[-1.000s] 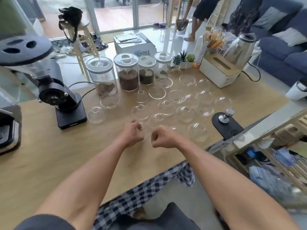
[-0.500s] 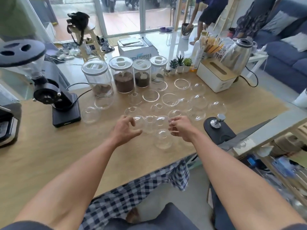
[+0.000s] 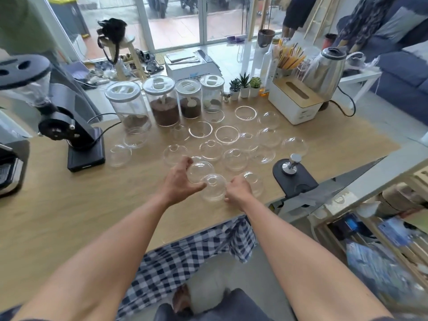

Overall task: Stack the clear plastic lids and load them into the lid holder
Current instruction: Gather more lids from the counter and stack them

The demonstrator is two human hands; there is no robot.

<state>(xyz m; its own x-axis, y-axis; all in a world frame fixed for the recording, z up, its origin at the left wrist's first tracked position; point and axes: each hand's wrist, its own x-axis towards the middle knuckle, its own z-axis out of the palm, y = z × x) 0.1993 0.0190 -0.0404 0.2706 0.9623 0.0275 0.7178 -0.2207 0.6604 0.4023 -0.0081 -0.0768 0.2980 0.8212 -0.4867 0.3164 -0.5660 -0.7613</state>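
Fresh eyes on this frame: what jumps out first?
Clear dome lids scattered across the middle of the wooden table. At the near edge the left hand and right hand close on two lids. A black grinder stands far left.

The right hand [image 3: 238, 189] shows only its back, so its fingers are hidden and I cannot tell if they grip the dome lid [image 3: 213, 187] beside it. The lids [image 3: 234, 144] are clear and overlap, so their edges and number are hard to tell. The grinder [image 3: 58, 117] is cut by the left edge, and the dark machine [image 3: 9, 167] below it shows only a corner. The shelf [image 3: 382, 239] at the right is blurred and its contents cannot be read. A person [image 3: 298, 12] in the background is cut off by the top edge.
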